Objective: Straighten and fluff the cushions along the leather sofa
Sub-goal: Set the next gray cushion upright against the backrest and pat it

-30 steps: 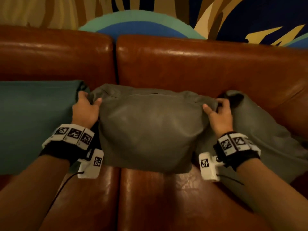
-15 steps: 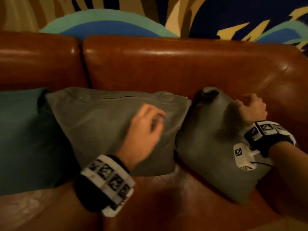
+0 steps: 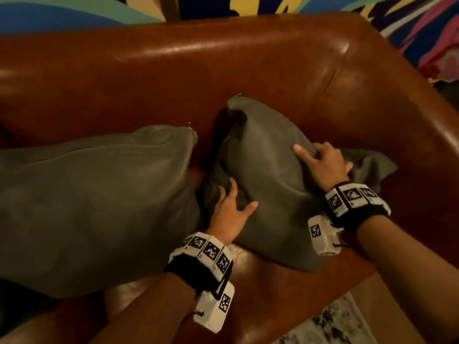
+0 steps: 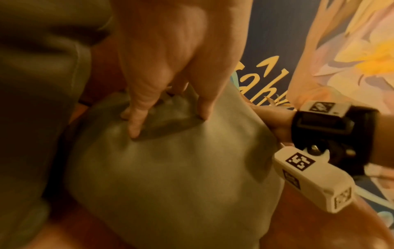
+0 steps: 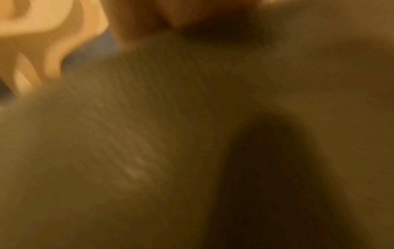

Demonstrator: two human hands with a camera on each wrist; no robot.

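Note:
Two grey cushions lean on the brown leather sofa (image 3: pixel 173 78). The larger left cushion (image 3: pixel 99 207) stands untouched. The right cushion (image 3: pixel 268 175) is crumpled and tilted against the backrest near the sofa's right arm. My left hand (image 3: pixel 242 194) grips its lower left side, fingers tucked behind the edge and thumb on the front. In the left wrist view, the fingers (image 4: pixel 136 121) dig a dent into the cushion (image 4: pixel 181 168). My right hand (image 3: pixel 311 150) grips the upper right edge, thumb on the front. The right wrist view is blurred, filled with grey fabric (image 5: pixel 149 134).
The sofa's padded right arm (image 3: pixel 409 120) rises just behind the right cushion. A pale patterned rug (image 3: pixel 335 324) lies on the floor at the lower right. A colourful mural (image 3: pixel 298 6) covers the wall behind the backrest.
Both hands let go of the left grey cushion and moved right. The right hand reached the crumpled cushion first; the left hand then crossed over and took its left side.

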